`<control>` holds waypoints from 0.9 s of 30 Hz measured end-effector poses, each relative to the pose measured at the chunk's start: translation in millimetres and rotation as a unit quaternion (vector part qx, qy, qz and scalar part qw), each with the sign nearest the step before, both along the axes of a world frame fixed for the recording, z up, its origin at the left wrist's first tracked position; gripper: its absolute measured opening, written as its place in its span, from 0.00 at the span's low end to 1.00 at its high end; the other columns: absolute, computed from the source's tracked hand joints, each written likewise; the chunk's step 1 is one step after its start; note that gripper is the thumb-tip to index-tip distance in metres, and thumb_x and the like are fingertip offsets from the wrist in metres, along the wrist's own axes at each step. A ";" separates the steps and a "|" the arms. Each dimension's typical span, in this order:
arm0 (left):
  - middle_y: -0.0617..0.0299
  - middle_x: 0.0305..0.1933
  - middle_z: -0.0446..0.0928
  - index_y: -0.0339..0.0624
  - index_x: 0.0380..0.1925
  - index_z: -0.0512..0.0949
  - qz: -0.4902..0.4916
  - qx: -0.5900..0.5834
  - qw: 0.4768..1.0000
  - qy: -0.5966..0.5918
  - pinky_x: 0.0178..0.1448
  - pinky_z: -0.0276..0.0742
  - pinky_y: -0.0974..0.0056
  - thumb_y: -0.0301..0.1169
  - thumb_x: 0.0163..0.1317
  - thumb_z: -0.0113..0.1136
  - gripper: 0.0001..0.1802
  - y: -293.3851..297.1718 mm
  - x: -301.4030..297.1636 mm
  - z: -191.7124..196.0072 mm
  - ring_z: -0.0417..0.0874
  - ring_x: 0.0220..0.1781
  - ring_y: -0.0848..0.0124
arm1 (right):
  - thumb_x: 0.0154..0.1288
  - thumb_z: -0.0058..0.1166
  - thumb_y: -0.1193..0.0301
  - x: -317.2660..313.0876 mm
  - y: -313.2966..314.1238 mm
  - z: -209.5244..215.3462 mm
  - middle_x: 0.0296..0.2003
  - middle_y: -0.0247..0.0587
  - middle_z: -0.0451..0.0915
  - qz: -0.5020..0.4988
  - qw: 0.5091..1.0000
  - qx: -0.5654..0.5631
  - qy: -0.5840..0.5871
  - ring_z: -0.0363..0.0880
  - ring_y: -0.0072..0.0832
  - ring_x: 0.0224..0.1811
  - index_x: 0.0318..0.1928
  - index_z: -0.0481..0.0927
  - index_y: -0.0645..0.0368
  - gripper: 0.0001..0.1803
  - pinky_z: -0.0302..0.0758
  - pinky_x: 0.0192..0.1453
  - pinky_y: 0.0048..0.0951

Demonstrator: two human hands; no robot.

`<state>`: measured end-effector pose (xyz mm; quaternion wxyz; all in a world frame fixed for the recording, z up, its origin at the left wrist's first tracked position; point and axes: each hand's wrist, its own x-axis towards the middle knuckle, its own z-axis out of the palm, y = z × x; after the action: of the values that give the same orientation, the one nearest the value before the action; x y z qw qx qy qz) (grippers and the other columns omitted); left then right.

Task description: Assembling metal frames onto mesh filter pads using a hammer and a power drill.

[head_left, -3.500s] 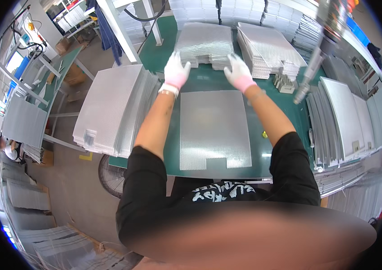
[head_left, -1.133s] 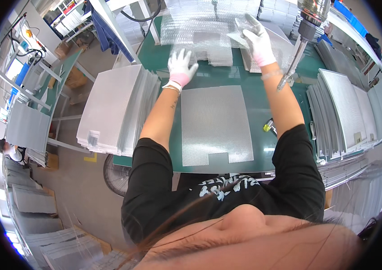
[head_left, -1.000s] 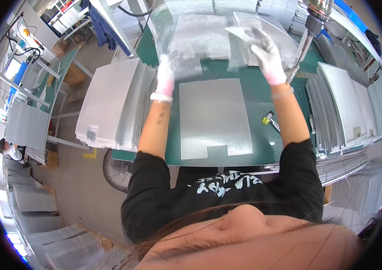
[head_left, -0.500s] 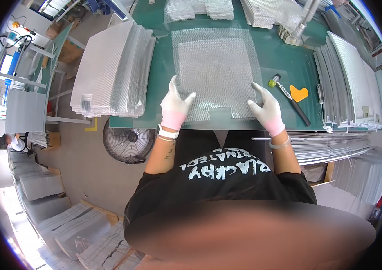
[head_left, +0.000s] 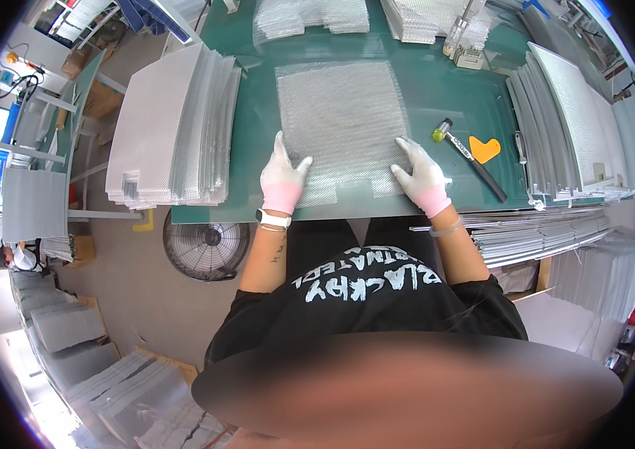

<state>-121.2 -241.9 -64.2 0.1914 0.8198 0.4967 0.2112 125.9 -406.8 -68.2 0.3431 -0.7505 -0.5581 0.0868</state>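
Head view, only one. Green surface point(head_left: 437, 82) fills the upper middle of the frame. One bubble-wrap sheet point(head_left: 341, 120) lies flat at centre, over a grey panel whose notched lower edge shows through near the surface's front edge. Two hands, both in white-and-pink gloves. Left hand point(head_left: 283, 178) lies flat, fingers spread, palm down on the sheet's lower left corner; it grips nothing. Right hand point(head_left: 422, 176) does the same on the lower right corner, flat and spread, pressing rather than gripping. One watch point(head_left: 273, 218) on the left wrist.

One mallet point(head_left: 470, 159) with a black handle lies right of the sheet, just beside the right hand but apart from it. One orange scraper point(head_left: 485, 149) touches or nearly touches the mallet; cannot tell which.

Two piles of bubble wrap point(head_left: 310, 15) at the top edge. One tall stack of grey panels point(head_left: 172, 127) at left, one more stack of panels point(head_left: 568, 123) at right, leaning. One floor fan point(head_left: 205, 248) below the surface at lower left. More panel stacks on the floor point(head_left: 71, 329) at lower left; count unclear.
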 end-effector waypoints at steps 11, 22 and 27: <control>0.45 0.62 0.73 0.39 0.70 0.56 0.028 -0.042 0.997 0.058 0.60 0.75 0.54 0.45 0.54 0.71 0.49 4.4 4.6 4.7 0.79 0.58 0.50 | 0.62 0.59 0.62 -1.2 6.1 21.8 0.69 0.54 0.64 -0.028 0.993 -0.111 -0.022 0.73 0.49 0.62 0.66 0.69 0.49 0.32 0.74 0.63 0.39; 0.49 0.73 0.59 0.53 0.62 0.73 -0.159 0.041 0.971 0.171 0.78 0.42 0.39 0.50 0.49 0.67 0.38 43.7 6.5 5.7 0.54 0.76 0.44 | 0.50 0.65 0.48 195.5 122.6 104.2 0.59 0.55 0.75 -0.284 0.895 0.038 -0.342 0.74 0.47 0.62 0.63 0.75 0.48 0.39 0.72 0.65 0.46; 0.44 0.73 0.56 0.49 0.67 0.67 -0.081 0.164 0.979 0.085 0.77 0.44 0.40 0.49 0.50 0.70 0.44 30.6 14.8 29.5 0.52 0.76 0.43 | 0.52 0.64 0.43 278.0 164.0 117.9 0.61 0.68 0.71 -0.220 0.938 -0.236 -0.127 0.71 0.50 0.65 0.72 0.63 0.49 0.49 0.70 0.67 0.45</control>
<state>-106.4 -211.3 -34.7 0.0279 0.8925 0.4020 0.2028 403.9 -242.8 49.7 0.0928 -0.9188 -0.3814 0.0422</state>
